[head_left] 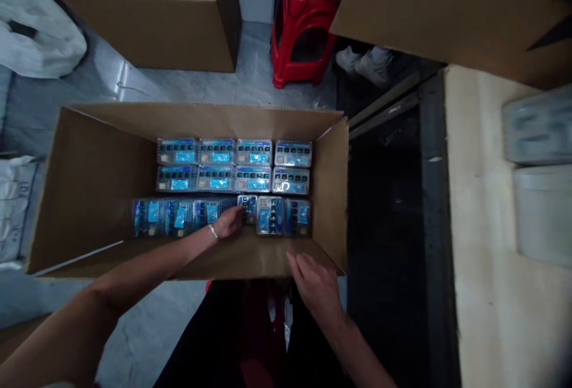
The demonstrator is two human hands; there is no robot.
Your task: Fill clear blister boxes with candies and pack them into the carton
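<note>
An open cardboard box [89,185] stands on the floor before me. Several clear blister packs with blue labels [232,164] lie in rows on its bottom. My left hand [229,221] reaches down into the box, its fingers closed on one upright pack [248,208] in the nearest row. My right hand [315,283] rests on the box's near rim, fingers stretched out and together, holding nothing.
Large cardboard boxes [156,12] stand beyond the open one, with a red plastic stool [300,24] beside them. White bags [36,30] lie at the left. A pale shelf or table [491,227] with grey containers is at the right, under another box [447,12].
</note>
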